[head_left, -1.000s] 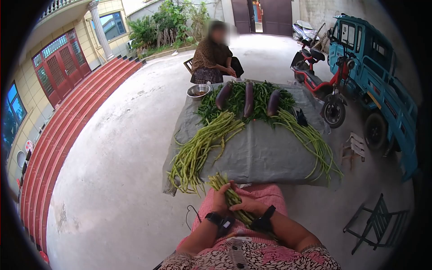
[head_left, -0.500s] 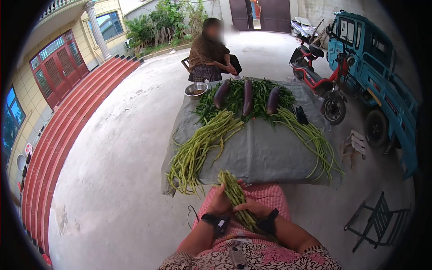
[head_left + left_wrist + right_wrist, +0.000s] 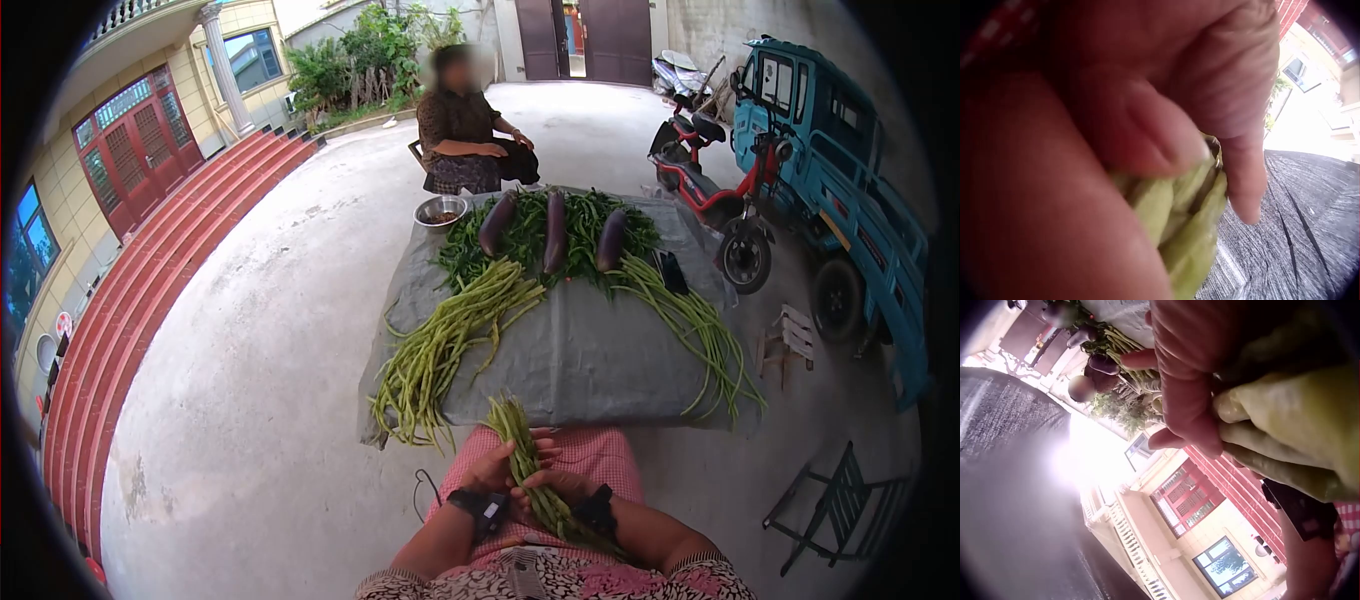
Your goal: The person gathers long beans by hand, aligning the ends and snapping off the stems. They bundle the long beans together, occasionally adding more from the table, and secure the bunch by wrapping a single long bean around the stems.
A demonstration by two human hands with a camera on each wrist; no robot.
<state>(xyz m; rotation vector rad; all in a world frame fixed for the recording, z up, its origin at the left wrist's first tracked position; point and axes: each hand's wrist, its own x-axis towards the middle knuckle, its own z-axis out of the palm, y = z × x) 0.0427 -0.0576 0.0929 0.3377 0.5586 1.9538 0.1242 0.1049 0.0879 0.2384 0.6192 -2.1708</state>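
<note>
Clock centred on grey cloth (image 3: pixel 590 360). Bean bundle (image 3: pixel 525 455): 6 o'clock, over lap; long, slim, pale green, slightly lumpy, tilted 11-to-5. Left hand (image 3: pixel 490 468): clamped on bundle, fingertips slightly apart. Right hand (image 3: pixel 558 486): clamped lower, thumb across; finger spacing unclear. Loose beans (image 3: pixel 435 350) at 8, greener beans (image 3: pixel 700 325) at 4. Three purple eggplants (image 3: pixel 555 235) on leafy greens (image 3: pixel 585 215), 12. Metal bowl (image 3: pixel 440 211), 10.

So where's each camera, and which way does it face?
Head: worn there, facing forward and down; left hand, right hand, bunched green beans show.
Left wrist: worn there, facing the beans; close-up fingers, grey sheet beyond.
Right wrist: worn there, facing the beans; fingers, paned red doors beyond.
Head and right wrist both see those doors.
</note>
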